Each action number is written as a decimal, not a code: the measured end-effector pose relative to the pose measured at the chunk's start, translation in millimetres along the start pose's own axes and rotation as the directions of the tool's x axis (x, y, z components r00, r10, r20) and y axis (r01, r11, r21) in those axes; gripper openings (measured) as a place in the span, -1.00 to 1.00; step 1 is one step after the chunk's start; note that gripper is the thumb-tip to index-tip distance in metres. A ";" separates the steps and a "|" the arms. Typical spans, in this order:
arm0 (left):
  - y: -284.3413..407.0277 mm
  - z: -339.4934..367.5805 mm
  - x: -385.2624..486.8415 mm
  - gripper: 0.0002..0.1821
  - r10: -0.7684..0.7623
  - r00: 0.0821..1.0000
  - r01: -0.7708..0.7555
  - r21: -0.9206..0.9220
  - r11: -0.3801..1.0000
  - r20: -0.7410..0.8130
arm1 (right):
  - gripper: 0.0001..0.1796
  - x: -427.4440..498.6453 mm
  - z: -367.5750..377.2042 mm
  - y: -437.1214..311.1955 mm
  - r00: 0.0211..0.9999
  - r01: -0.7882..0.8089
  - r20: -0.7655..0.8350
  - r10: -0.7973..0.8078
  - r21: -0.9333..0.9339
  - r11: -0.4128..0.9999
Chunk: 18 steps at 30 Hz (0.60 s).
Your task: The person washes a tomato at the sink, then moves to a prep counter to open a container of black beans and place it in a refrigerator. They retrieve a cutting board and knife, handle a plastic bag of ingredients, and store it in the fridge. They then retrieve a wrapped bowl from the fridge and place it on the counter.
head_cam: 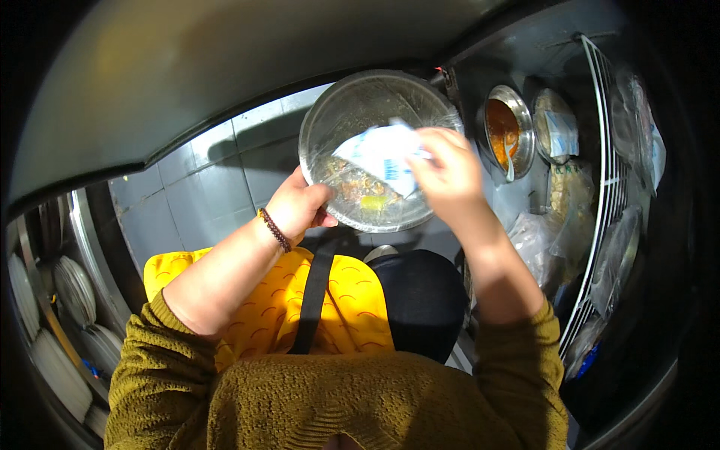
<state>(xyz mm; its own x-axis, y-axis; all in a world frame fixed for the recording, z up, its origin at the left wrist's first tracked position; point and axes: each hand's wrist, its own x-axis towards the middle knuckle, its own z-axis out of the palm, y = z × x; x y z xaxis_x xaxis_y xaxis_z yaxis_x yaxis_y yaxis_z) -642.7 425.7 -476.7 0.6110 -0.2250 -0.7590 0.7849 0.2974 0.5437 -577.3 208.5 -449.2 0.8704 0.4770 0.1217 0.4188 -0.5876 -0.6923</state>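
Before me is a round metal bowl point(315, 135) with clear plastic film stretched over its top. Mixed food with a yellow-green piece point(373, 202) shows through the film. My left hand point(298, 205) grips the bowl's lower left rim, thumb on top and fingers beneath. A white sheet with blue print point(374, 152) lies over the film, partly washed out by bright light. My right hand point(447, 169), slightly blurred, pinches the right edge of this sheet. Whether the sheet is stuck to the film, I cannot tell.
At right, a fridge-like compartment holds a metal bowl of red-orange sauce point(502, 126) with a spoon point(509, 160), a covered bowl point(554, 112) and plastic bags point(534, 242). A white wire rack point(604, 185) stands beside them. Stacked plates point(73, 289) are at left; a dark panel point(185, 73) overhangs the tiled floor point(202, 191).
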 end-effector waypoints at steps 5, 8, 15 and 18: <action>4.6 -2.7 0.9 -0.51 -0.002 0.999 0.001 -0.032 0.999 -0.040 | -0.93 -31.7 -69.4 0.7 0.737 -0.140 -0.469 0.486 0.599 0.789; 6.6 -1.6 -1.9 -0.52 0.010 1.000 -0.009 -0.066 0.998 0.005 | -0.87 -39.8 -88.9 6.0 0.657 -0.093 -0.530 0.536 0.648 0.756; 5.9 0.7 -4.6 -0.51 0.022 0.999 -0.020 -0.053 0.998 0.044 | -0.89 -48.0 -75.8 9.4 0.675 -0.141 -0.477 0.564 0.666 0.732; 5.7 1.0 -5.0 -0.50 0.032 0.998 -0.032 0.002 0.999 0.054 | -0.90 -42.0 -72.9 7.5 0.697 -0.159 -0.464 0.546 0.643 0.749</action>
<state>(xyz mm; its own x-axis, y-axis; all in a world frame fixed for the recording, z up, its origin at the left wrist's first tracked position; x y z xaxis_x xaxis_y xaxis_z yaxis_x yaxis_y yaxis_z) -641.2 427.5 -469.4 0.6405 -0.2653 -0.7207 0.7650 0.3026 0.5685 -591.9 136.3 -407.6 0.9557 -0.2921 0.0368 0.0091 -0.0957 -0.9954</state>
